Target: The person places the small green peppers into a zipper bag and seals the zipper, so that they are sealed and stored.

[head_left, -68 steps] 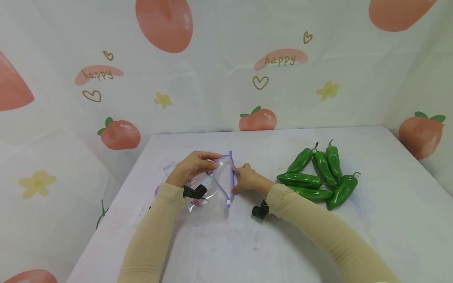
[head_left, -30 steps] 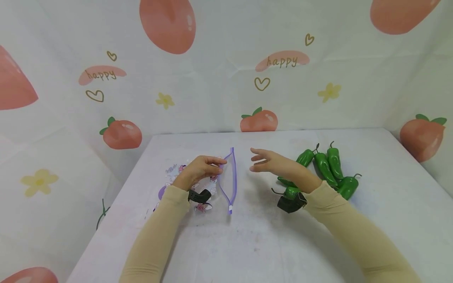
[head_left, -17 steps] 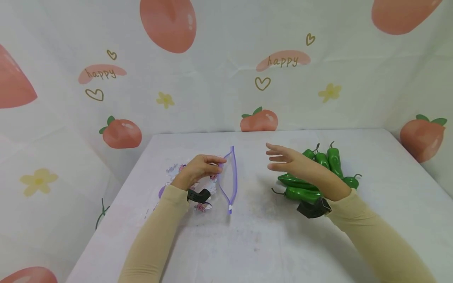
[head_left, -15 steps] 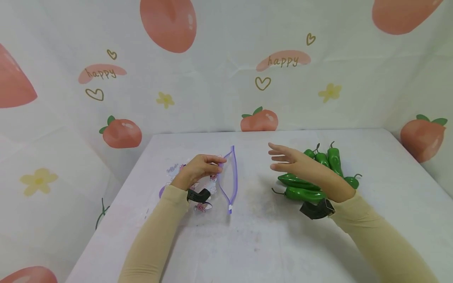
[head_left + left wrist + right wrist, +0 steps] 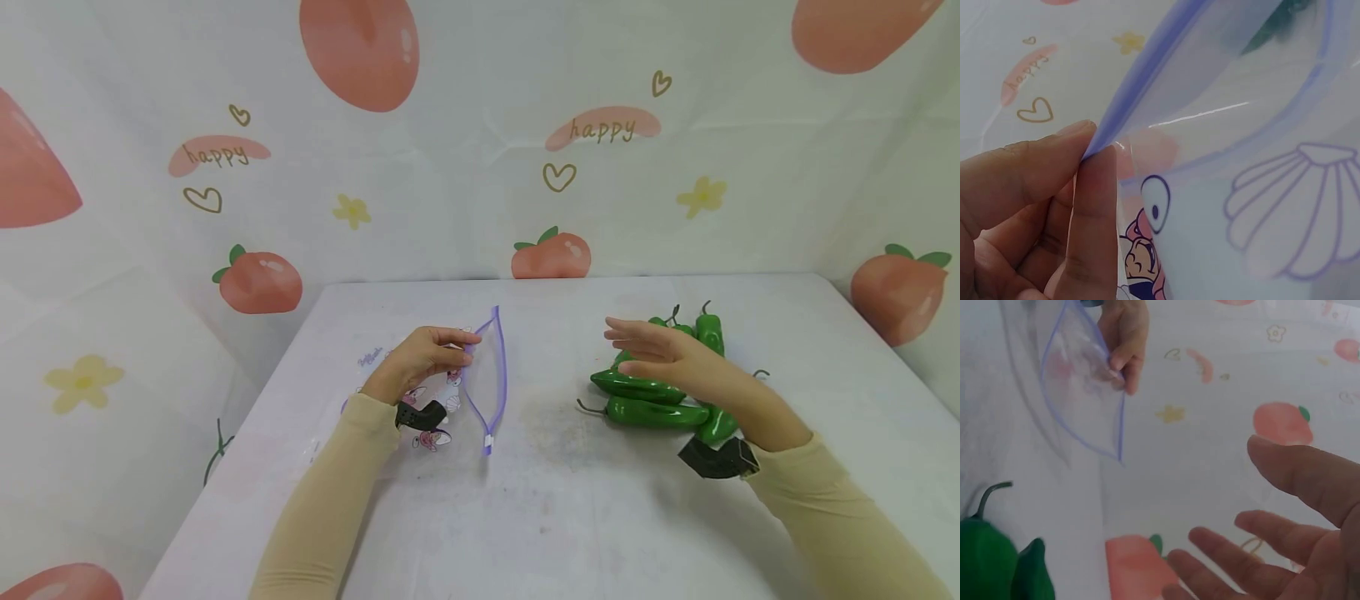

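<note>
Plainly in the left-wrist view, the left hand (image 5: 1038,203) pinches the purple rim (image 5: 1147,69) of the zip bag (image 5: 1260,169); only the head view shows its white slider (image 5: 489,440). The bag sits left of the green chili peppers (image 5: 645,388); the right hand (image 5: 678,360), fingers extended, holds nothing.

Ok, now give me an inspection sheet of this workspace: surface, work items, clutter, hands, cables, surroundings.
Surface: white tabletop, a few small dark spots.
Work items: clear printed zip bag, purple-edged, mouth gaping; green peppers grouped on the right, partly hidden.
Clutter: nothing seen.
Hands: left hand pinches the bag's edge; right hand holds nothing, near the peppers.
Cables: nothing seen.
Surroundings: white backdrop with fruit, flower, heart and "happy" prints.
</note>
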A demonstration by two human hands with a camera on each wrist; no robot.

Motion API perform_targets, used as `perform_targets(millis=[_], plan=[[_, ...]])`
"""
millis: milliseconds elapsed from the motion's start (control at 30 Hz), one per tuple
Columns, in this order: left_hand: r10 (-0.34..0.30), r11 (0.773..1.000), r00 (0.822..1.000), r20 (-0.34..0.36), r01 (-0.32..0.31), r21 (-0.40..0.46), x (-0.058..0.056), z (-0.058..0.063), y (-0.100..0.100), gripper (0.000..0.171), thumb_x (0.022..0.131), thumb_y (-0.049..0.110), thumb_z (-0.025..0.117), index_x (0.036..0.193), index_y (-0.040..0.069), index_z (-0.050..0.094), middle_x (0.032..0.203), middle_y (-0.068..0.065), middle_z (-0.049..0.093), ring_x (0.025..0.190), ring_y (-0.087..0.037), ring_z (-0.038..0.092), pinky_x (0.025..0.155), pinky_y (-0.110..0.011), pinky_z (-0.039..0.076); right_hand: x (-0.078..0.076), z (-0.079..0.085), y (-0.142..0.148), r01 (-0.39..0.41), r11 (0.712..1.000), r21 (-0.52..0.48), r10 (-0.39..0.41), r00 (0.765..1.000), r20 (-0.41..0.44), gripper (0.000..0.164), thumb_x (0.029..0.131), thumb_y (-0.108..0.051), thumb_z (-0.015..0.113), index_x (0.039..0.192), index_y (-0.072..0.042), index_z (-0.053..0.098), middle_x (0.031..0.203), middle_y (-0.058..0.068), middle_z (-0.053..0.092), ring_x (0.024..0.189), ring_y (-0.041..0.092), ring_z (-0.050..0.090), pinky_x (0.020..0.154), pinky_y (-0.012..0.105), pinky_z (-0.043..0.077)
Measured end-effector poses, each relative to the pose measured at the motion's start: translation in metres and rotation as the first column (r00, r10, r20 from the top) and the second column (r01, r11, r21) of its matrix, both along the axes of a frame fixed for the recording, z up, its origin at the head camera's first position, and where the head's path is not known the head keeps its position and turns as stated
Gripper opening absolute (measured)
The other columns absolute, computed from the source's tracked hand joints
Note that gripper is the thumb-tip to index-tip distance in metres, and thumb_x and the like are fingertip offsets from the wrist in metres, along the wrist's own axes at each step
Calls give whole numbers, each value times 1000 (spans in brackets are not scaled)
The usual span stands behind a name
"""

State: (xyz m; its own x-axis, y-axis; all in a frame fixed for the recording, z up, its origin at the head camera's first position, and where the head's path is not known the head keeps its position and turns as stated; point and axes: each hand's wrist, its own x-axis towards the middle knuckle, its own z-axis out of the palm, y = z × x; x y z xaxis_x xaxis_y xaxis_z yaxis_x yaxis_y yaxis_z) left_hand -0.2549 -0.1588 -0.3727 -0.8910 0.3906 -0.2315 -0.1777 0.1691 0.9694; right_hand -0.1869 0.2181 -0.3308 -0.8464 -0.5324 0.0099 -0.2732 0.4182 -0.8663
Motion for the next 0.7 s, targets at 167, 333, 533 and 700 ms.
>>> perform_targets(millis=[167, 333, 533, 700], plan=[[-22, 1000, 1000, -16, 22, 11, 1, 0, -1, 47, 88, -3, 65, 131, -15, 50, 90, -4, 60, 64, -14, 51, 61, -22, 49, 2, -11, 10, 17, 1000, -7, -17, 998, -68, 58, 96, -21, 61, 149, -9, 37, 144, 15, 48, 133, 29, 46, 92, 10, 43], [-25, 1000, 1000, -15, 25, 16, 3, 2, 0, 48, 88, -3, 65, 131, -16, 49, 91, -4, 60, 65, -13, 52, 61, -22, 49, 8, -28, 16, 50, 998, -33, -54, 992, -113, 50, 98, -17, 58, 143, -2, 44, 139, 23, 51, 121, -4, 52, 89, 11, 46], [-22, 1000, 1000, -15, 22, 20, 4, 4, 1, 47, 88, -3, 66, 130, -15, 50, 90, -4, 61, 65, -13, 52, 62, -22, 49, 14, -44, 21, 97, 994, -49, -102, 986, -129, 45, 96, -14, 60, 137, 3, 50, 133, 27, 55, 113, -13, 52, 86, 10, 47], [-30, 999, 999, -11, 30, 26, 4, 4, 1, 46, 88, -5, 65, 130, -15, 51, 86, -2, 62, 64, -13, 53, 62, -22, 49, 18, -56, 24, 139, 990, -6, -138, 978, -155, 45, 92, -15, 66, 133, 0, 55, 129, 22, 60, 110, -16, 51, 86, 8, 45]])
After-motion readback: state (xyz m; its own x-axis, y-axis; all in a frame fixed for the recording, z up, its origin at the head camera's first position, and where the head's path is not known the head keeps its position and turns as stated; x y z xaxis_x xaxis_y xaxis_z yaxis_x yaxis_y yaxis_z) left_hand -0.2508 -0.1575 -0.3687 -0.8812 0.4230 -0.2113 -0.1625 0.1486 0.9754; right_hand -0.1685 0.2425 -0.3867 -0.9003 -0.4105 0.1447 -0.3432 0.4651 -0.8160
